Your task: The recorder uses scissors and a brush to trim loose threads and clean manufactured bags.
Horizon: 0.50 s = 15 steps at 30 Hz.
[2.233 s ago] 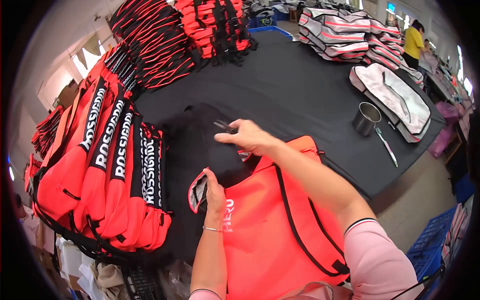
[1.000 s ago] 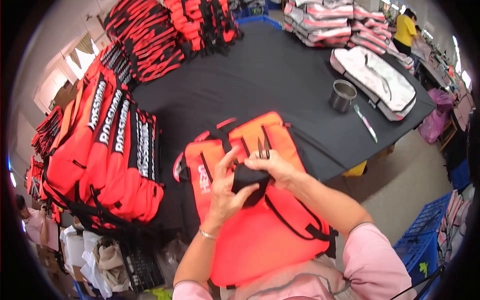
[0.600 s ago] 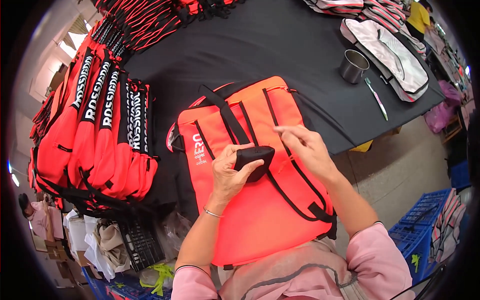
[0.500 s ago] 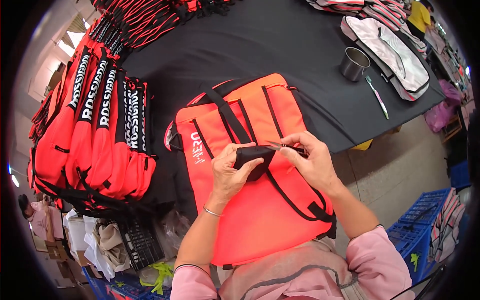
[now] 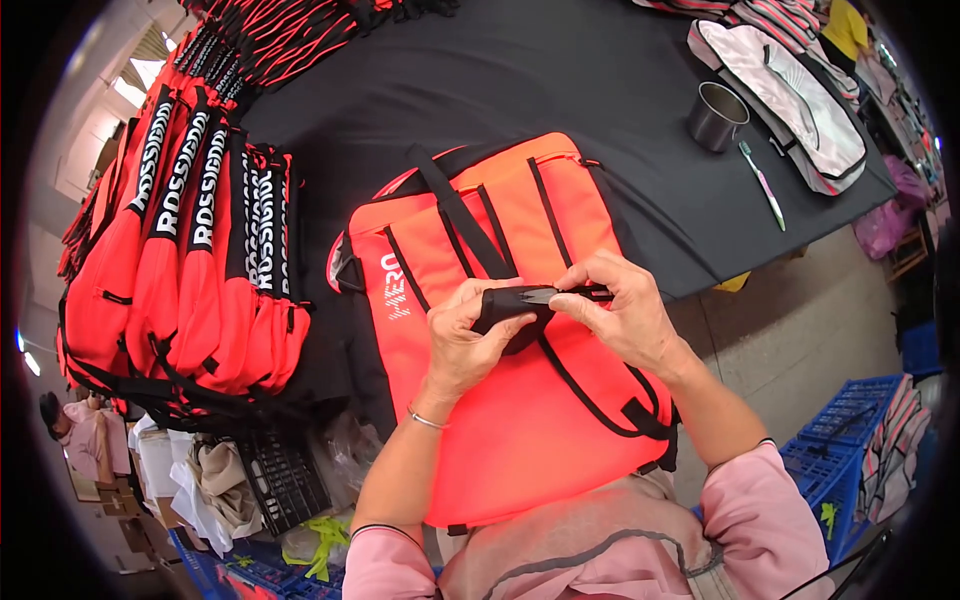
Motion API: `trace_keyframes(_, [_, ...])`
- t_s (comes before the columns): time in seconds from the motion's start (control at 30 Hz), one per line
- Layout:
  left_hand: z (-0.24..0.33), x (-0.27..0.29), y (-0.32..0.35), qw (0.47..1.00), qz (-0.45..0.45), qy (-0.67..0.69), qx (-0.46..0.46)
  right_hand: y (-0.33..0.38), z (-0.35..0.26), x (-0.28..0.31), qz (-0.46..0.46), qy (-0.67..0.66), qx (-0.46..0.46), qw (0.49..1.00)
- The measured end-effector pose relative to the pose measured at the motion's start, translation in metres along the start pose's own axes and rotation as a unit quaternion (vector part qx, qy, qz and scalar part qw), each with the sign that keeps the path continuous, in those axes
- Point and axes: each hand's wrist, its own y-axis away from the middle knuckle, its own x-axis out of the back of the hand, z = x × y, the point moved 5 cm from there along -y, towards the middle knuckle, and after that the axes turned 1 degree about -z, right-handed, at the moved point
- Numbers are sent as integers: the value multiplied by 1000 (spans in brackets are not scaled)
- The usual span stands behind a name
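A neon orange-red backpack (image 5: pixel 530 430) with black straps and trim lies across the near edge of the table in front of me. My left hand (image 5: pixel 462 338) pinches a folded black shoulder strap (image 5: pixel 500 308) and holds it up off the bag. Closed around a small pair of thread snips (image 5: pixel 538 296) is my right hand (image 5: pixel 632 318). Their metal blades point left and lie against the strap's edge; the handle is mostly covered by my fingers. A thin black strap runs from there down to the bag's lower right.
Several red and black bags (image 5: pixel 190 290) stand packed at the left. On the black-covered table (image 5: pixel 640 80) are a metal cup (image 5: pixel 717 117), a toothbrush (image 5: pixel 763 188) and a grey-white bag (image 5: pixel 790 110). Blue crates (image 5: pixel 845 430) sit low at the right, a black crate (image 5: pixel 283 475) at the left.
The snips' blades have come further left onto the strap's edge and now lie together. My left hand has tilted the strap. The view has shifted slightly.
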Motion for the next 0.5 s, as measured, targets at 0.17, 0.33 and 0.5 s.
trace_keyframes(0.17, [1,-1,-1,1000,-17,7,-4,-2,6,0,-8,-37,-7,999])
trace_keyframes(0.33, [-4,-1,0,1000,-14,7,11,-5,5,1,-9,-96,-46,994])
trace_keyframes(0.5, [-3,-2,2,1000,-21,3,12,-1,9,0,-7,-77,-19,997])
